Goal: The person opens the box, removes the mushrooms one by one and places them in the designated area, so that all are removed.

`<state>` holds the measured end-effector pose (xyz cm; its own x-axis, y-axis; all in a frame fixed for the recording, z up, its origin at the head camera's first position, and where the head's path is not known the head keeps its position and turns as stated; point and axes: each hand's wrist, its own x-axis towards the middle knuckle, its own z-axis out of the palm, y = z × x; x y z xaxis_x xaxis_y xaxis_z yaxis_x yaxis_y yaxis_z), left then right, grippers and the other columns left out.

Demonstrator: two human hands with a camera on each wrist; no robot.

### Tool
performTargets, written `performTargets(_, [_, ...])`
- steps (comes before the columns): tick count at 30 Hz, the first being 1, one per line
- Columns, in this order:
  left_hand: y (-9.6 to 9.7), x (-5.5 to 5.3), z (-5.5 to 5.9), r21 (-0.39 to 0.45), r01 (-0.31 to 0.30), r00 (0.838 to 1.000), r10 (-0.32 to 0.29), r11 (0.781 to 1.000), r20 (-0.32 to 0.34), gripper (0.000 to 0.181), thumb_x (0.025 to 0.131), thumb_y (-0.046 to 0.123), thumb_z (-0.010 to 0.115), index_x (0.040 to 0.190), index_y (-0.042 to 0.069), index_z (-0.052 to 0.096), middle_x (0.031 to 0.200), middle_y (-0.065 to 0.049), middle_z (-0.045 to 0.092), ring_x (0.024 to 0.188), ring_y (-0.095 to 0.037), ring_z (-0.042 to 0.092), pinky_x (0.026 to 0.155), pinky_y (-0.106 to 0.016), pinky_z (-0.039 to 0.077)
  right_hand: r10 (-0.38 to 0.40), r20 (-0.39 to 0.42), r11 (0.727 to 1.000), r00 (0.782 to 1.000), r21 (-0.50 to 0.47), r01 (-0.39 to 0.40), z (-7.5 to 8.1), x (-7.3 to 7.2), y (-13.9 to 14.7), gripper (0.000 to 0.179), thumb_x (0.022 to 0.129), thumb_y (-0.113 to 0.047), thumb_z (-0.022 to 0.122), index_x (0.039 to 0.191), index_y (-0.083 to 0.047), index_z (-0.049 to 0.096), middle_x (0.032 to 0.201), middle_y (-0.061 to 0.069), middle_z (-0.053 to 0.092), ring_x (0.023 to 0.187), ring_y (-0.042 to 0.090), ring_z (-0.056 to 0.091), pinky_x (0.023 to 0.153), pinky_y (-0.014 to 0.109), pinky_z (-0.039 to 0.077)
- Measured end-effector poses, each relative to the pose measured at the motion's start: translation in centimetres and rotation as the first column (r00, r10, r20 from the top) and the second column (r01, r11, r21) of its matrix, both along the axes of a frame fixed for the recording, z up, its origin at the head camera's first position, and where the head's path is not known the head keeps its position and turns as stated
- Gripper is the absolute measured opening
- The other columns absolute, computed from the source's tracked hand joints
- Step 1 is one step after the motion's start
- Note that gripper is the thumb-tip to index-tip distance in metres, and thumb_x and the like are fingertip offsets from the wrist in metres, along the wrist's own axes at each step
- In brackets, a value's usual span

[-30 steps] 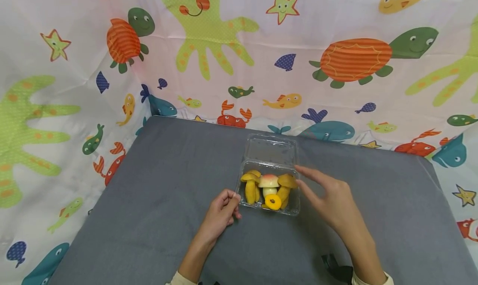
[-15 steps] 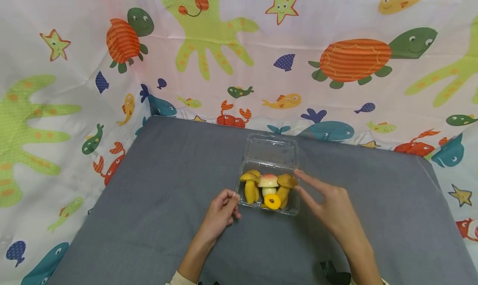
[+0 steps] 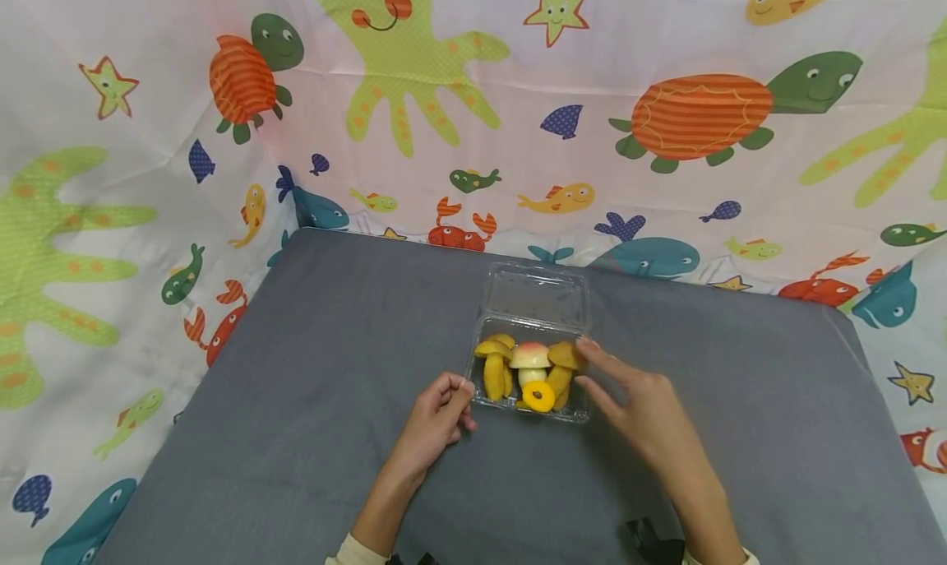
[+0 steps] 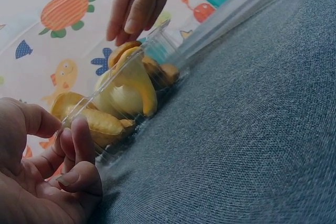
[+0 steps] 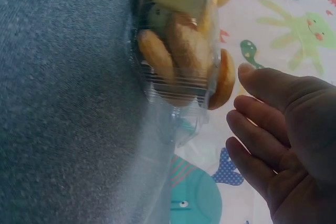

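Note:
A clear plastic clamshell box (image 3: 573, 414) lies on the grey cloth with its lid (image 3: 536, 298) folded back. Inside are a yellow-brown mushroom (image 3: 493, 372) on the left, a cream mushroom with a reddish cap (image 3: 529, 354) in the middle and a brown-capped mushroom (image 3: 560, 374) on the right. In front of the middle one sits a round yellow piece (image 3: 538, 396) with a dark centre. My left hand (image 3: 442, 417) pinches the box's left rim between thumb and finger, as the left wrist view shows. My right hand (image 3: 644, 396), fingers extended and holding nothing, hovers beside the brown cap.
The grey cloth (image 3: 311, 343) covers the table around the box. Behind and to the left hangs a white curtain (image 3: 414, 170) printed with sea animals. A dark strap-like object (image 3: 651, 542) shows by the right wrist.
My right hand has shifted slightly left, its fingertips now nearer the brown-capped mushroom. My left hand keeps its pinch on the box, and the mushrooms stay in place.

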<state>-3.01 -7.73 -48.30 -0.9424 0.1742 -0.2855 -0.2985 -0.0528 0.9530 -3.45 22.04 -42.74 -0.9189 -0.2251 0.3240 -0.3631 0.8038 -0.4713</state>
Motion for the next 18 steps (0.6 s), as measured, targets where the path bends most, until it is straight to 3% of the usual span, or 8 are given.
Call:
performTargets(4, [-0.03, -0.04, -0.02, -0.002, 0.003, 1.000, -0.003, 1.000, -0.001, 0.030, 0.108, 0.028, 0.064, 0.113, -0.002, 0.060, 0.087, -0.008, 0.058, 0.073, -0.020, 0.067, 0.053, -0.021, 0.038, 0.014, -0.002, 1.000, 1.000, 0.018, -0.014, -0.35, -0.25, -0.08, 0.059, 0.091, -0.014, 0.086, 0.146, -0.014, 0.065, 0.140, 0.012, 0.066, 0.044, 0.005, 0.044, 0.069, 0.041, 0.062])
performTargets(7, [-0.06, -0.09, -0.10, -0.005, 0.005, 1.000, -0.005, 1.000, 0.000, 0.030, 0.108, 0.028, 0.064, 0.113, -0.001, 0.060, 0.087, -0.008, 0.058, 0.073, -0.019, 0.067, 0.053, -0.021, 0.039, 0.020, -0.001, 0.999, 1.000, 0.032, -0.020, -0.56, -0.46, -0.14, 0.059, 0.092, -0.013, 0.085, 0.147, -0.014, 0.064, 0.140, 0.013, 0.066, 0.057, 0.020, 0.069, 0.074, 0.046, 0.063])
performTargets(9, [-0.08, -0.10, -0.12, -0.007, 0.004, 1.000, -0.004, 1.000, 0.002, 0.030, 0.108, 0.028, 0.064, 0.113, -0.001, 0.060, 0.088, -0.008, 0.058, 0.073, -0.019, 0.067, 0.053, -0.021, 0.039, 0.018, 0.007, 0.999, 1.000, 0.043, -0.019, -0.68, -0.59, -0.17, 0.059, 0.092, -0.014, 0.085, 0.147, -0.014, 0.064, 0.141, 0.013, 0.065, 0.073, 0.029, 0.077, 0.079, 0.050, 0.062])
performTargets(18, [-0.12, -0.08, 0.09, -0.011, 0.015, 1.000, -0.015, 1.000, -0.001, 0.031, 0.108, 0.029, 0.065, 0.114, -0.001, 0.060, 0.088, -0.007, 0.058, 0.073, -0.019, 0.067, 0.053, -0.021, 0.039, 0.001, 0.033, 0.997, 0.999, 0.081, -0.003, -1.00, -0.74, -0.48, 0.056, 0.093, -0.016, 0.084, 0.146, -0.012, 0.065, 0.139, 0.015, 0.066, 0.102, 0.038, 0.076, 0.083, 0.052, 0.061])
